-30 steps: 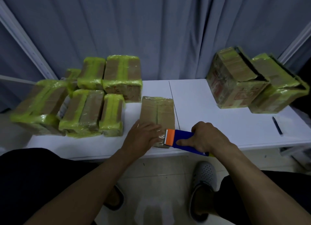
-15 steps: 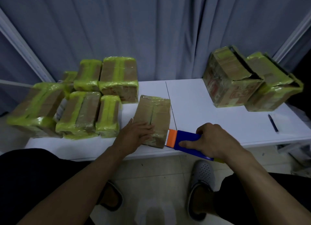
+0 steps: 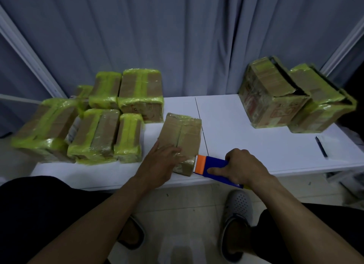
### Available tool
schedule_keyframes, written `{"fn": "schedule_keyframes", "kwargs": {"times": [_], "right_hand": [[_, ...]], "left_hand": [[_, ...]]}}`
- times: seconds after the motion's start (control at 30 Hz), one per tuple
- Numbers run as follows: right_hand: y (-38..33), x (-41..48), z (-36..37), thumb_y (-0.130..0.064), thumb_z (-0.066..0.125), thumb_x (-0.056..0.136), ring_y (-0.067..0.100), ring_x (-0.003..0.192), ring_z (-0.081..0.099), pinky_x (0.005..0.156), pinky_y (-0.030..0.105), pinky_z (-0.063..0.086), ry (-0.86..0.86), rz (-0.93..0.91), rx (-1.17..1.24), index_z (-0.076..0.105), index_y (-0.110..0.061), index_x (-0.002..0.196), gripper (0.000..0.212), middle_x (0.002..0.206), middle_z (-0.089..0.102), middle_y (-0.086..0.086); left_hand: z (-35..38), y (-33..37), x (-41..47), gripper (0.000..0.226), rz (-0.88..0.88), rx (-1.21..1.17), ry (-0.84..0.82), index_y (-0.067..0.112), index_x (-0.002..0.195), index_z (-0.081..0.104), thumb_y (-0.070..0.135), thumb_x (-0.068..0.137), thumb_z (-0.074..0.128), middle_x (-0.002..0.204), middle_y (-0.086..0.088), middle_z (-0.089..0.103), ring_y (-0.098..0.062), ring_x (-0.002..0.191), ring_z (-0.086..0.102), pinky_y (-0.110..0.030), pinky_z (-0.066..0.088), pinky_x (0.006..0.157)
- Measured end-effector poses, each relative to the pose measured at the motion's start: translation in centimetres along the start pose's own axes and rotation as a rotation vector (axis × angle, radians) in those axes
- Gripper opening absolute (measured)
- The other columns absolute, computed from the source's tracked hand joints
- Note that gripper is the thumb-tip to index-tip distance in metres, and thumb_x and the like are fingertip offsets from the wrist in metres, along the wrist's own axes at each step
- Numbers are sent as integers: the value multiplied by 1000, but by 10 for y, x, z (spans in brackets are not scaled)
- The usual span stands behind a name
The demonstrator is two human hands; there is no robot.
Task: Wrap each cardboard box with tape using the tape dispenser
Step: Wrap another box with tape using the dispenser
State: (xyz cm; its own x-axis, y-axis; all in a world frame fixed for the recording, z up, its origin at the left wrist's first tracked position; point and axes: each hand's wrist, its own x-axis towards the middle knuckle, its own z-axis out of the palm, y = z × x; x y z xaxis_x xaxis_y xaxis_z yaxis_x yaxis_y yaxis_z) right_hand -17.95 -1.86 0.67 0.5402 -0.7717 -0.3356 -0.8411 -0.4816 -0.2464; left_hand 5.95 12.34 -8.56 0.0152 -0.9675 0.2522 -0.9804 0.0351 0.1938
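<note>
On the white table [image 3: 226,125], two big boxes [image 3: 271,94] sat at the far right corner and six yellow-taped boxes [image 3: 94,133] crowded the left end. One brown box [image 3: 183,133] lay at the near edge under the left hand [image 3: 163,161], fingers flat and together. The right hand [image 3: 244,167] curled round one tape dispenser [image 3: 212,166], which touched that box. One pen [image 3: 321,147] lay near the right edge.

White table [image 3: 226,115], top in two panels, seam [image 3: 197,110] running 12 to 6 o'clock.
- 9 to 10 o'clock: several boxes banded in yellow-green tape [image 3: 94,133], packed touching.
- 6 o'clock: one cardboard box [image 3: 183,131] with clear wrap, lying flat, just left of the seam.
- 2 o'clock: two larger taped cartons [image 3: 271,98], side by side, touching.
- 4 o'clock: dark pen [image 3: 321,149], alone near the right edge.
- 5 o'clock, front edge: blue-and-orange tape dispenser [image 3: 212,164] against the cardboard box.
</note>
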Motion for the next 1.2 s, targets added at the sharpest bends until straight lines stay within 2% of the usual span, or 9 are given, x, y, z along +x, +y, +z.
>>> {"fn": "schedule_keyframes", "kwargs": {"times": [0.1,0.2,0.37,0.47,0.67,0.83,1.03,1.13,1.2], "right_hand": [[0,2,2,-79,73,70,13,75,64,62,26,51,0,1,-17,61,-19,93,66,81,61,-5],[-1,3,5,-79,72,71,14,76,65,64,26,53,5,1,-25,62,-18,94,67,83,64,-4],[0,2,8,-81,70,72,15,78,65,72,31,59,13,-3,-35,61,-17,97,69,93,68,-1],[-2,-4,4,-81,69,73,13,74,65,70,31,58,4,-3,3,62,-17,92,68,84,66,-3],[-5,-28,-9,-80,71,70,8,67,65,63,27,55,17,-51,124,65,-19,81,62,74,67,-6],[3,-39,-11,-80,74,68,8,64,66,60,26,54,-11,-33,160,66,-19,79,62,71,67,-7],[35,-49,-20,-82,73,65,9,67,67,71,35,61,31,26,99,69,-18,82,67,76,70,-4],[39,-48,-12,-82,71,67,9,69,67,73,35,62,17,32,87,67,-19,84,66,79,70,-4],[40,-45,-6,-82,71,68,9,70,66,72,33,62,-3,33,81,66,-18,85,66,80,70,-4]], "left_hand": [[0,10,4,37,14,-111,124,24,122,67,32,86,71,133,-1,61,-21,126,52,-52,34,114],[4,16,12,30,63,-114,108,20,117,70,21,87,73,119,-2,67,-20,109,61,-41,53,92],[-5,25,20,45,34,-31,56,27,106,75,8,67,88,102,4,65,-17,94,60,-30,55,70],[-12,27,21,45,13,-25,77,25,101,78,3,64,87,94,4,66,-18,87,61,-27,52,63],[-9,9,16,34,-8,-142,60,28,112,75,6,85,74,101,5,65,-17,97,58,-35,56,69],[-4,3,12,31,8,-237,20,28,111,75,8,88,71,103,5,64,-14,98,56,-32,53,73],[-8,-16,11,22,-20,-315,29,24,107,77,12,90,70,104,13,59,-4,99,52,-41,52,83],[-3,-12,6,18,-76,-254,81,32,101,75,28,88,64,108,20,54,-5,106,54,-67,35,101],[-5,-4,4,16,-123,-189,96,35,95,74,40,83,64,108,22,54,-9,107,57,-72,21,104]]}}
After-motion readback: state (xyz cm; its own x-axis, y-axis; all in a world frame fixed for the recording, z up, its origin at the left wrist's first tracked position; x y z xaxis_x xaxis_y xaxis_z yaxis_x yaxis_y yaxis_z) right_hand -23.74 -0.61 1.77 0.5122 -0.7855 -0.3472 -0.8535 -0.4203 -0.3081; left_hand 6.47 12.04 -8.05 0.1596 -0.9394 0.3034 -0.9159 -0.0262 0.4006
